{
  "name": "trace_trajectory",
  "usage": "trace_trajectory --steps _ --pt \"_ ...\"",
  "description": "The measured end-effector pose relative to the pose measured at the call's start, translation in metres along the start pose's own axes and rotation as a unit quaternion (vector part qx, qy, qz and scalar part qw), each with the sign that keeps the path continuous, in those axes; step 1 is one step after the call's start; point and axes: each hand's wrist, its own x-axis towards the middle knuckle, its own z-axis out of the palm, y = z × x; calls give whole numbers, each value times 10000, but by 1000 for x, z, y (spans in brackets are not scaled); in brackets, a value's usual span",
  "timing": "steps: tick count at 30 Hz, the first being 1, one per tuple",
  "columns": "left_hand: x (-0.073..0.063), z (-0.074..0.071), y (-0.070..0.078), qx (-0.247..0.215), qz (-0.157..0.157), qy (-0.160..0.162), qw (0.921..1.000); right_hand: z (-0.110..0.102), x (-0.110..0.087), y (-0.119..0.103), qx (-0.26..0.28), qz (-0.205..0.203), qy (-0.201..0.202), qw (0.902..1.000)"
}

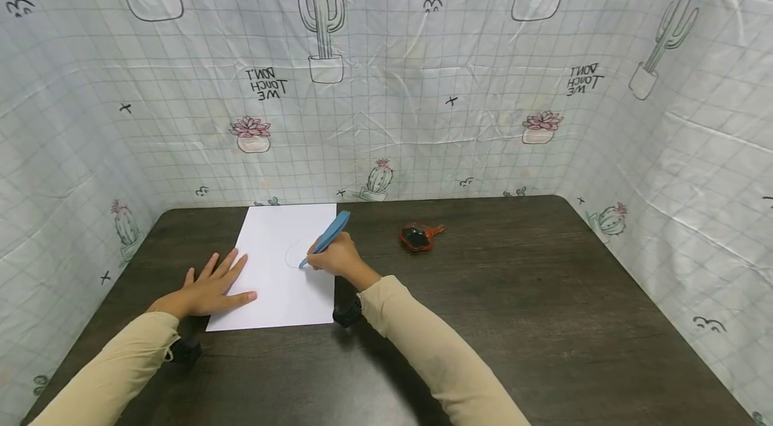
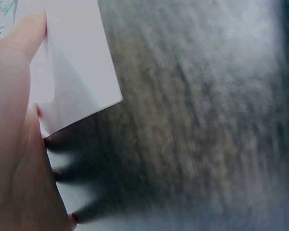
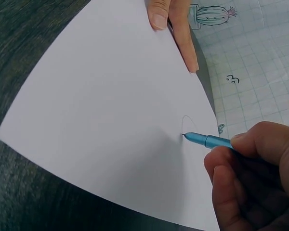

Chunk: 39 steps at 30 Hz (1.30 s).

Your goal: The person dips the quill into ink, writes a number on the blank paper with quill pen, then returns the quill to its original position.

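A white sheet of paper lies on the dark table, left of the middle. My left hand is spread flat, thumb and fingertips resting on the sheet's left edge. In the left wrist view its thumb lies over the paper. My right hand pinches a blue pen between thumb and fingers, the pen tilted up to the right. Its tip meets the sheet in the upper half, at the end of a thin, faint curved line shaped like an unclosed round outline.
Right of the paper lies a small orange-red object with a dark shiny centre, its kind unclear. The wood-grain table stretches to the right. White cloth printed with grid lines and cacti hangs behind and along both sides.
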Motion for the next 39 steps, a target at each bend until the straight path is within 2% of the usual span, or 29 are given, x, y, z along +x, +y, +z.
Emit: trace_trajectory --steps 6,14,22,34,39 --pt "2 2 -9 30 23 20 10000 -2 0 -1 -84 -8 143 9999" --pt "1 1 -10 -4 36 5 10000 -2 -1 1 -265 10 437 9987" --pt "1 1 -6 45 -35 -7 10000 0 -1 4 11 133 822 9965" --pt "8 8 -15 37 7 70 10000 7 -1 8 266 -69 1364 9903" --pt "7 9 -18 42 -12 81 10000 15 1 8 446 28 1606 9860"
